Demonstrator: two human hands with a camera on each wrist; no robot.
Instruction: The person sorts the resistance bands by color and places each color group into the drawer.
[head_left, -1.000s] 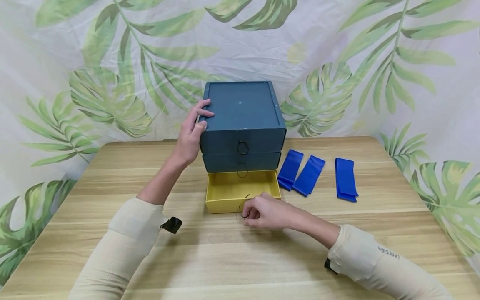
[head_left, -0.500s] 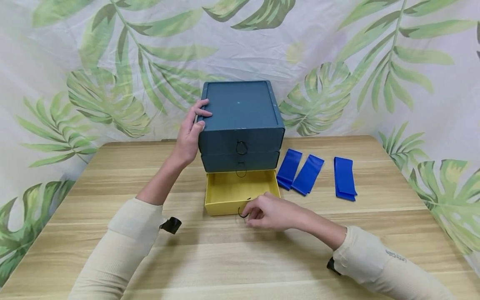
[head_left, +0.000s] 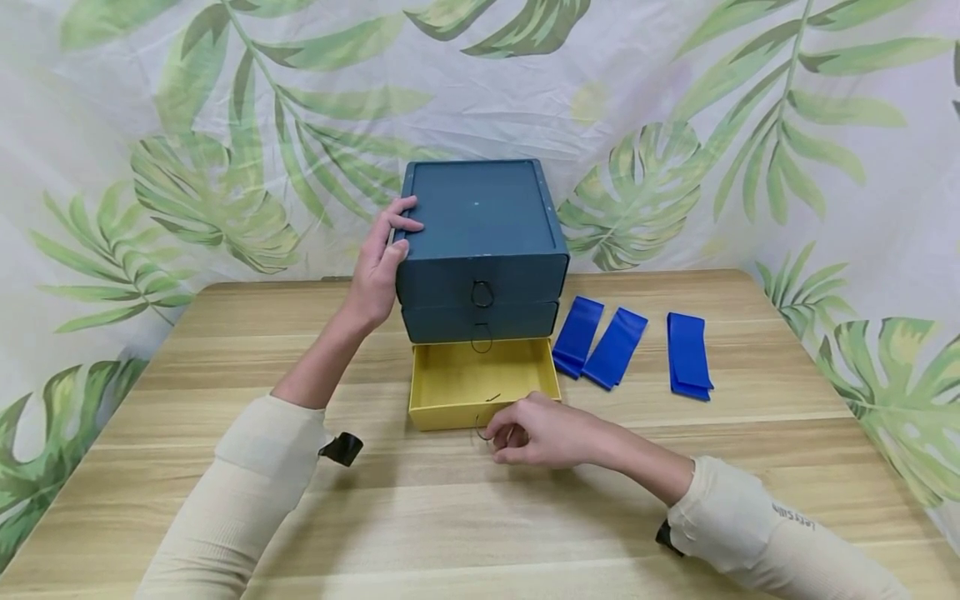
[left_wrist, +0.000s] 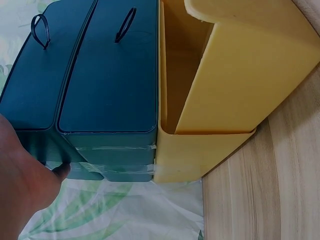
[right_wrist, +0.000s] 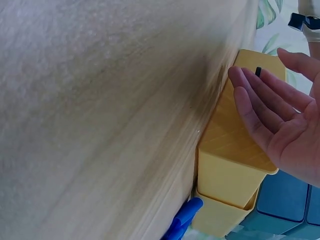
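A dark blue drawer box point(head_left: 480, 208) stands on the table with two blue drawer fronts above a pulled-out yellow drawer point(head_left: 442, 418). The left hand point(head_left: 377, 271) rests against the box's upper left edge, fingertips on its top; the left wrist view shows part of that hand point(left_wrist: 25, 187) beside the blue fronts. In front of the yellow drawer is the right hand point(head_left: 543, 432), its fingertips close to the black loop pull. The right wrist view shows this hand point(right_wrist: 285, 112) with loosely bent fingers and the thumb apart, the black pull point(right_wrist: 258, 71) just behind them. The drawer's visible inside is bare.
Three folded blue strips lie right of the box: one strip point(head_left: 581, 333) beside the drawer, another strip point(head_left: 617, 346) close to it, and a third strip point(head_left: 688, 354) farther right. A leaf-patterned cloth point(head_left: 480, 100) hangs behind the wooden table point(head_left: 375, 517).
The yellow drawer has come slightly farther out. The right hand has moved a little right, and its fingers have come off the loop pull. The left hand stays on the box.
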